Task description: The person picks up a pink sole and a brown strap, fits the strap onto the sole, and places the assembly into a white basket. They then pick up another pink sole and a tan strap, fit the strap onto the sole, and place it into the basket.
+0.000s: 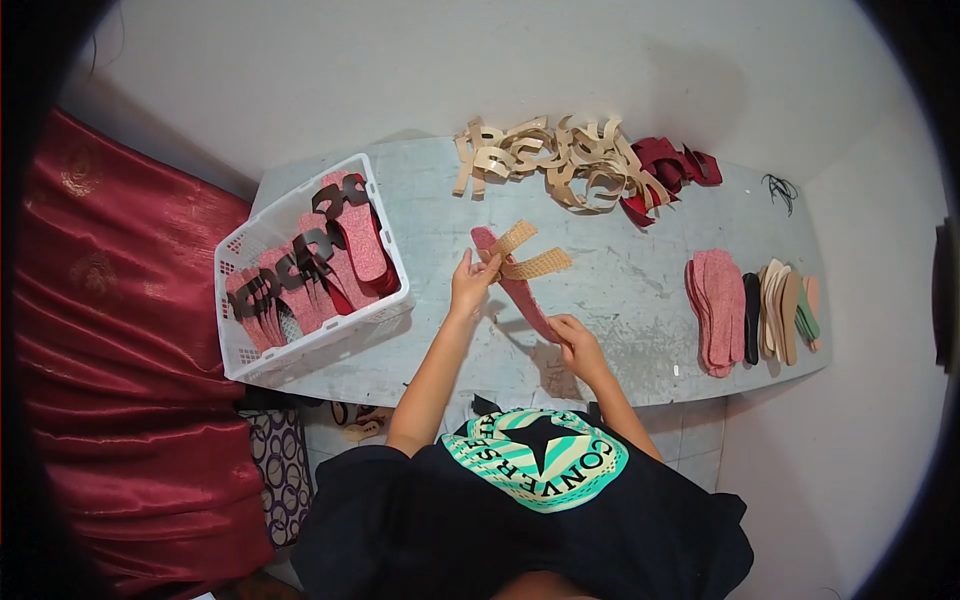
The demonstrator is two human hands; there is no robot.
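Over the middle of the table, a pink insole (522, 297) is held tilted between both hands. A tan woven strap (535, 264) lies across its far end, with two loose ends spreading to the right. My left hand (474, 282) is closed on the insole and the strap where they meet. Lower down, my right hand (577, 347) pinches the near end of the insole. The underside of the insole and some of the fingertips are hidden.
A white basket (391, 306) of pink insoles with dark straps stands at the left. Beige straps (585, 165) and dark red straps (672, 165) lie at the back. Pink insoles (716, 312) and other soles (778, 310) are at the right. A red curtain (130, 400) hangs left.
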